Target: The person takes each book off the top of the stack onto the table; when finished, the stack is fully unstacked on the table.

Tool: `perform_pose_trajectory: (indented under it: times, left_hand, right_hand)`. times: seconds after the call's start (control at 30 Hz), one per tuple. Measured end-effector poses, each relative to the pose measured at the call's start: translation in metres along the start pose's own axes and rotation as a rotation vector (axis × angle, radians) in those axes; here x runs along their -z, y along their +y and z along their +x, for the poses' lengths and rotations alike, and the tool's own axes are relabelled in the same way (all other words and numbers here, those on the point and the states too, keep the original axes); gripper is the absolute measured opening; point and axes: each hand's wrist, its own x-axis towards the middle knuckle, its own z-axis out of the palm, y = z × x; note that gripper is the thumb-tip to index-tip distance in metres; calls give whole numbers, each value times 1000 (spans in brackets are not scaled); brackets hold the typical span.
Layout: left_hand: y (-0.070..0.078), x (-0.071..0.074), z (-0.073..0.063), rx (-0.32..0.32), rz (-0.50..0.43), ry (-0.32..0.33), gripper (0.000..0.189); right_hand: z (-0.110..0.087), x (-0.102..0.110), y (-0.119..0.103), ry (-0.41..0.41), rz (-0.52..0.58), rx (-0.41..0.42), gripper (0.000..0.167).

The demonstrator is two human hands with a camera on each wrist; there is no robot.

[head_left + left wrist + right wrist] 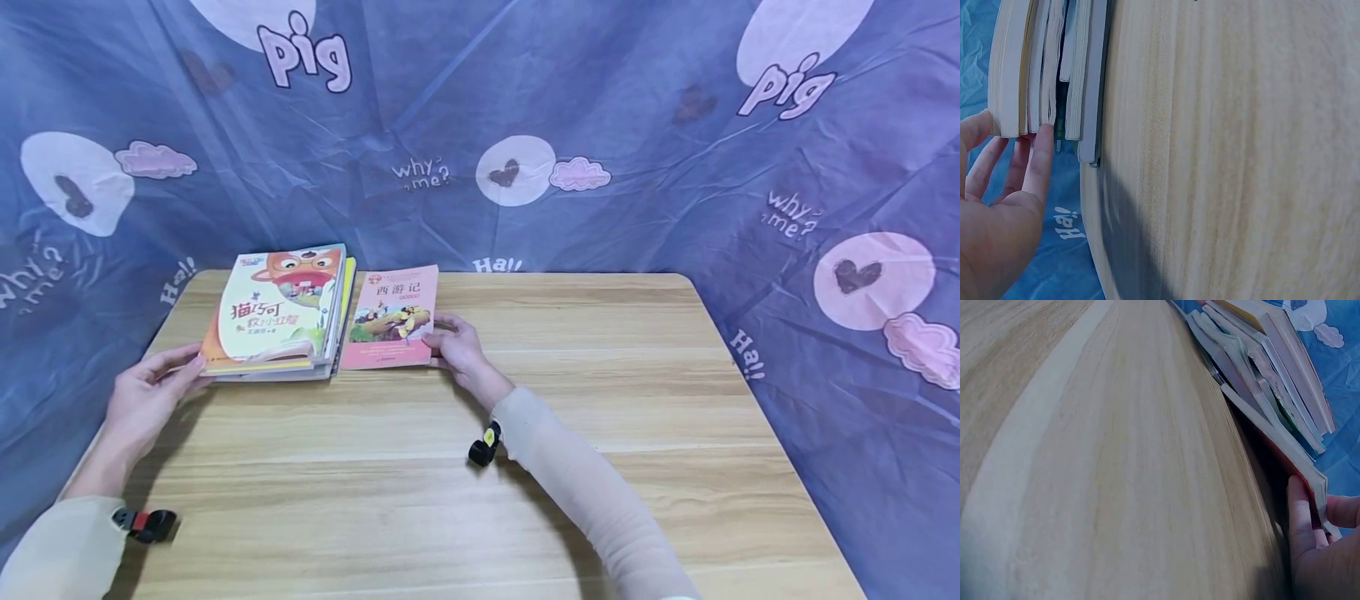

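Note:
At the back left of the table lies a stack of several books (273,321), the top one a cream picture book with an orange animal. My left hand (150,392) grips the stack's near left corner, digits around the upper books' ends in the left wrist view (1007,206). Right of the stack is a thin pink book (393,350) with a cartoon cover. My right hand (461,354) pinches its right edge, thumb on the cover and fingers below. That edge tilts up, with dark shadow beneath in the right wrist view (1307,472).
The wooden table (375,500) has rounded back corners. A blue printed cloth (637,108) hangs behind it and along both sides. Dark wrist cameras (483,446) sit at both sleeves. Lower books (1090,94) in the stack lie unevenly under the upper ones.

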Motion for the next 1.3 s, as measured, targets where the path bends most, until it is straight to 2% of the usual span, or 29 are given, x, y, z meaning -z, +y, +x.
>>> perform_pose_trajectory:
  times: [0.27, 0.43, 0.57, 0.67, 0.73, 1.0, 1.17, 1.3]
  left_hand:
    - [0, -2, 1, -9, -7, -1, 27]
    - [0, -2, 1, -19, 5, -10, 27]
    - [0, -1, 1, -16, 3, -17, 27]
    - [2, -2, 1, -4, -1, -14, 27]
    - [2, -1, 0, 8, 2, -7, 28]
    - [1, 1, -1, 23, 46, 12, 26]
    - [2, -1, -2, 16, 63, 12, 26]
    - [2, -3, -2, 15, 56, 13, 27]
  right_hand:
    - [2, 5, -3, 3, -148, 7, 53]
    - [2, 10, -7, 17, -246, 58, 51]
    - [2, 14, -10, 69, -313, 104, 45]
    - [1, 16, -13, 89, -323, 130, 42]
    - [-1, 13, -15, 71, -306, 137, 41]
    - [-16, -23, -19, -64, -218, 121, 40]
    - [-20, -54, -17, -98, -164, 95, 37]
    - [-22, -76, -17, -111, -170, 110, 36]
